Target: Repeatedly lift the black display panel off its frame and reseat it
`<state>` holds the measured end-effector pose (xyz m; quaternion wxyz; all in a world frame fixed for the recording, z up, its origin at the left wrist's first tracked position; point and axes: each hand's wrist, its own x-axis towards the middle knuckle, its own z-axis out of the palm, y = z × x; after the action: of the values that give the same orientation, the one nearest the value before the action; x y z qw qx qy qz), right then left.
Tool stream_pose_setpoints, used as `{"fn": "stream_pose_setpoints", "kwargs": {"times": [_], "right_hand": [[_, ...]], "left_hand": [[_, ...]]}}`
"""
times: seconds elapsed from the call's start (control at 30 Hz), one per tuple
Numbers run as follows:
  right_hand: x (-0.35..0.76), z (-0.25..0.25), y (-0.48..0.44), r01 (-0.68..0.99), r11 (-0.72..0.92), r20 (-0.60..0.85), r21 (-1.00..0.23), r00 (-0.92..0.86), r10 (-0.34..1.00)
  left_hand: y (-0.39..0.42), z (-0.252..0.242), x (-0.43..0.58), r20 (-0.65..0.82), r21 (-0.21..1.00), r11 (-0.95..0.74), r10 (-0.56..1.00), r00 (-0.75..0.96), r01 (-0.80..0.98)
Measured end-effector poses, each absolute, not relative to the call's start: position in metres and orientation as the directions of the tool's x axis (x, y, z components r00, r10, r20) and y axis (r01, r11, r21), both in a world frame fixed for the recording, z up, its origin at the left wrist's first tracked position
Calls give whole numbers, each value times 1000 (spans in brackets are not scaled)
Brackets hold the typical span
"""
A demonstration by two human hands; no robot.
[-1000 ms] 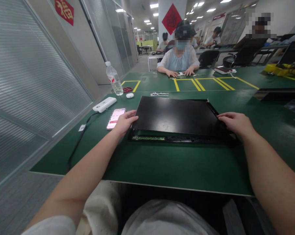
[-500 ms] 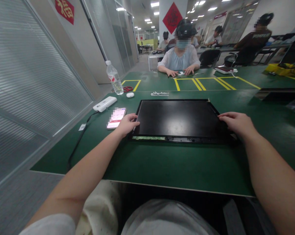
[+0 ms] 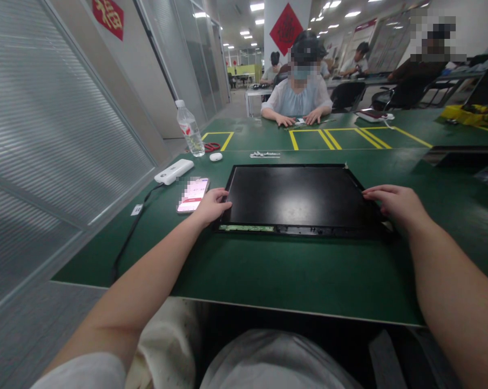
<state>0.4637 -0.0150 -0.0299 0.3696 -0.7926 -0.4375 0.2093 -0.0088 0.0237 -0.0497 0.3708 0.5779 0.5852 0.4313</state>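
A black display panel [image 3: 292, 194] lies flat on the green table in front of me, its dark screen reflecting a bright patch of light. Along its near edge runs a strip with a green circuit board [image 3: 247, 228] on the left part. My left hand [image 3: 211, 206] grips the panel's left edge, thumb on top and the fingers around the side. At the right edge, my right hand [image 3: 398, 204] pinches the border between thumb and fingers; the fingertips are partly hidden.
Left of the panel lie a lit phone [image 3: 193, 195], a white power bank [image 3: 174, 172] with a black cable, and a white earbud case [image 3: 216, 156]. A water bottle [image 3: 190, 129] stands near red-handled scissors [image 3: 212, 146]. Across the table [image 3: 292, 275] sits a person [image 3: 298, 97].
My right hand has shifted very slightly to the right at the panel's edge, its fingers a little more bent. My left hand and the panel stay nearly in place.
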Motion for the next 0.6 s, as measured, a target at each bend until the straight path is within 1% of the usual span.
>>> {"fn": "stream_pose_setpoints", "kwargs": {"times": [0.17, 0.37, 0.6], "right_hand": [[464, -31, -15, 508, -331, -14, -795, 530, 848], [464, -31, -15, 512, -346, -19, -786, 539, 842], [468, -33, -13, 534, -339, -8, -775, 528, 849]], "left_hand": [[25, -51, -12, 68, 883, -51, 998, -19, 467], [28, -54, -15, 94, 770, -90, 995, 27, 632], [31, -59, -18, 140, 655, -157, 986, 86, 739]]}}
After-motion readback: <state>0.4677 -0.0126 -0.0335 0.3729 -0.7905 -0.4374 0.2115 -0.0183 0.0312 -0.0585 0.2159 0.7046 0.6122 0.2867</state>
